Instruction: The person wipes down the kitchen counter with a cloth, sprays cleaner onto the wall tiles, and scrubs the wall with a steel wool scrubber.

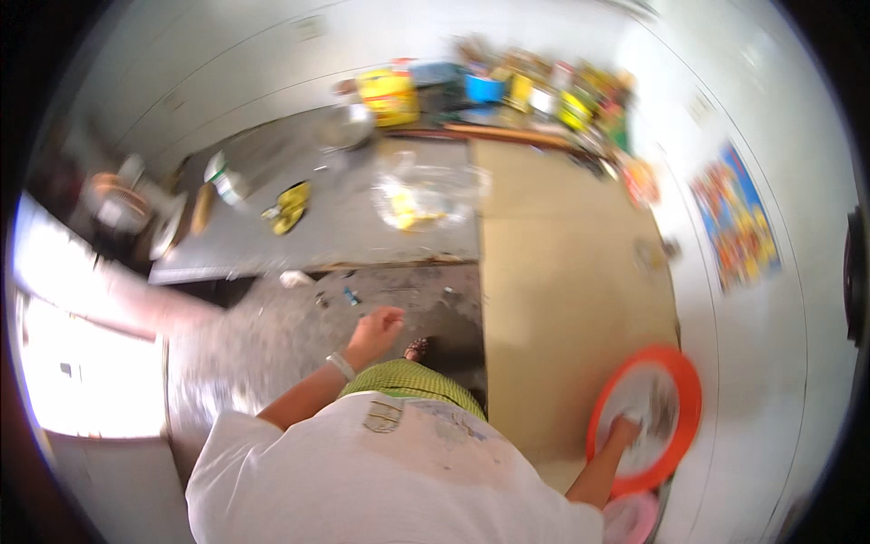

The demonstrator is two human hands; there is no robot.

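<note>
My left hand (378, 333) hangs in front of my body above the floor, its fingers loosely curled and a pale band around the wrist. Nothing shows in it, though blur hides whether the fingers are closed. On the right, my right hand (625, 432) reaches inside the orange rim of a round basin or sieve (688, 408). Its fingertips are blurred against the whitish inside, so I cannot tell whether they grip anything. A dark patch shows on the basin's far side. Partly under that rim sits a pink round container (635, 520).
The basin stands on a tan counter (550, 326) along the right wall. A grey slab (326, 234) ahead bears a clear plastic bag (435, 194), a yellow-and-black item (289, 207), a metal pot (350, 126) and a yellow container (387, 98). Litter dots the floor (272, 340).
</note>
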